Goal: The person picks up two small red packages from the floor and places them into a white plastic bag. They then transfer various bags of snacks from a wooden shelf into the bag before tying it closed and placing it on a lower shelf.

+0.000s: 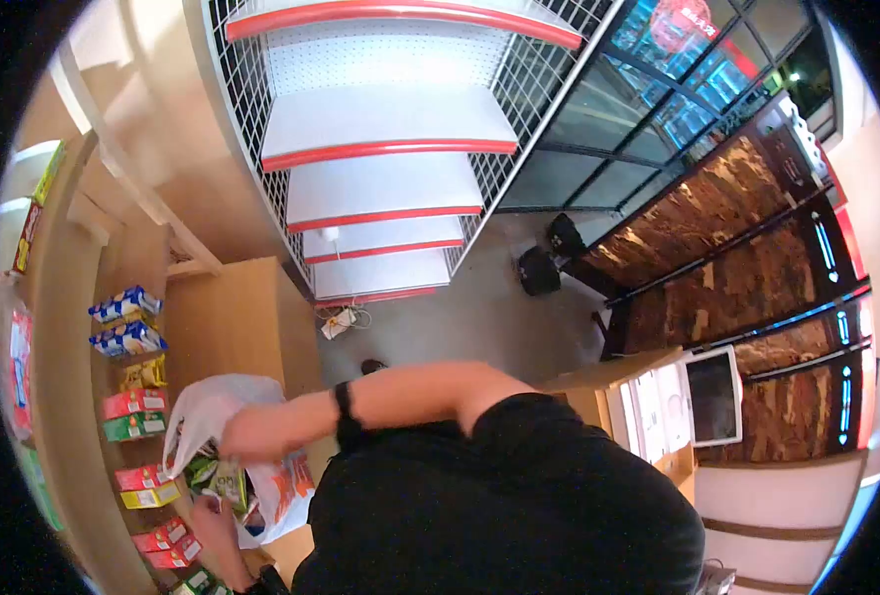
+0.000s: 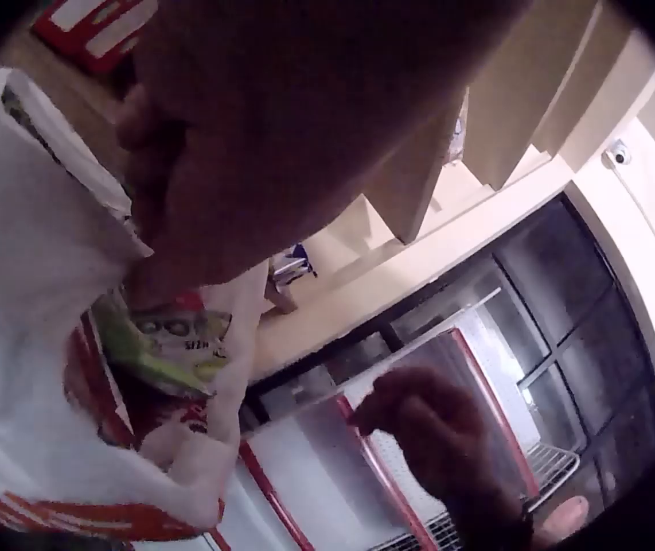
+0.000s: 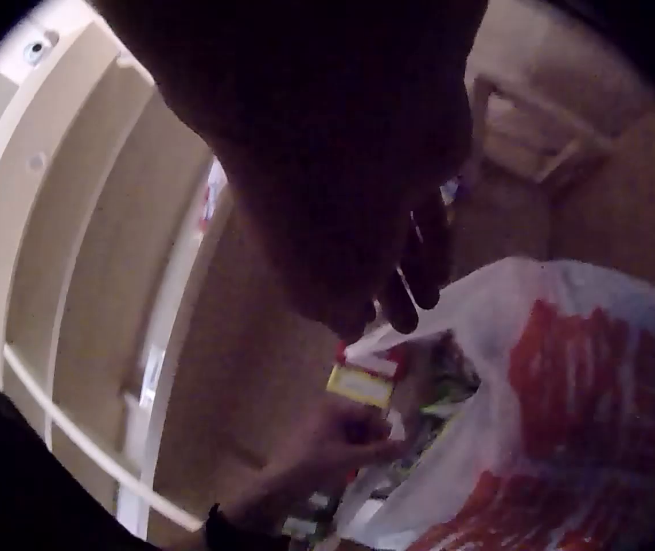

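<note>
A white plastic carrier bag (image 1: 224, 395) with orange-red print stands on the wooden counter, its mouth open. Green snack packets (image 1: 227, 483) show inside it, also a green packet (image 2: 167, 350) in the left wrist view. My left hand (image 1: 217, 531) pinches the bag's rim on the near side, its fingers right at the edge in the left wrist view. My right hand (image 1: 253, 432), blurred, is over the bag's far side. In the left wrist view the right hand (image 2: 425, 431) hangs with loosely bent fingers, apart from the bag; its fingers (image 3: 419, 276) point down in the right wrist view.
Along the left shelf stand blue packs (image 1: 127, 337), red and green boxes (image 1: 134, 426) and a yellow box (image 1: 150, 494). White shelving with red edges (image 1: 390, 149) rises ahead. A screen (image 1: 714, 397) stands to the right; black objects (image 1: 539, 270) lie on the floor.
</note>
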Tool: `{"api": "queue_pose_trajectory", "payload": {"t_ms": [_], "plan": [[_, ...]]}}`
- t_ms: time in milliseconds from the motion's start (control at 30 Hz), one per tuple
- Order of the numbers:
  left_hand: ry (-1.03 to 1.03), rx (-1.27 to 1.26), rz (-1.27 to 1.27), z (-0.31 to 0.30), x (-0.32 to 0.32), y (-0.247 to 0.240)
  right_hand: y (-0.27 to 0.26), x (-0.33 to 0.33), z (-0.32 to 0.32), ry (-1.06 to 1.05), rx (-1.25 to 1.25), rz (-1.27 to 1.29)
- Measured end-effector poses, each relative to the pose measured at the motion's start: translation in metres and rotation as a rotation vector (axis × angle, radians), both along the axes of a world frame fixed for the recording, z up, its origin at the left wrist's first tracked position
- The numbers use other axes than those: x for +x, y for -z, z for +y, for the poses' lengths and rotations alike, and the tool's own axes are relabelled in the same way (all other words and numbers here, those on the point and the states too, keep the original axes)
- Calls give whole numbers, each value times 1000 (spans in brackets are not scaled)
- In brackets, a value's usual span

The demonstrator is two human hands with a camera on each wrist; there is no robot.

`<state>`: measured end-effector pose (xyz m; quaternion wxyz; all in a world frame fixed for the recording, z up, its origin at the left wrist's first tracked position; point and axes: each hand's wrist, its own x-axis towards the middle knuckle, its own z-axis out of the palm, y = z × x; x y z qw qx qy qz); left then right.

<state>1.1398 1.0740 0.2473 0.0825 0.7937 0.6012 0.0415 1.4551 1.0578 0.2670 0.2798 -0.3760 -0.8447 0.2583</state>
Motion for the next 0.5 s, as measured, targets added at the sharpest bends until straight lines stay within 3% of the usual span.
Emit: {"api": "queue_pose_trajectory", "payload": {"t_ms": [67, 133, 233, 267, 367, 500], "plan": [[-81, 47, -13, 2, 5, -4, 9, -38, 31, -297, 239, -70], [-117, 46, -78, 2, 6, -7, 9, -59, 40, -424, 154, -45], [-208, 40, -154, 0, 10, -18, 49, -61, 55, -490, 440, -39], [-258, 35, -182, -3, 12, -24, 47, -46, 59, -531, 682, -309], [-432, 24, -297, -16, 24, -38, 81, -39, 72, -381, 618, -422], [-655, 12, -521, -36, 28, -51, 46, -8, 84, -357, 572, -391]]}}
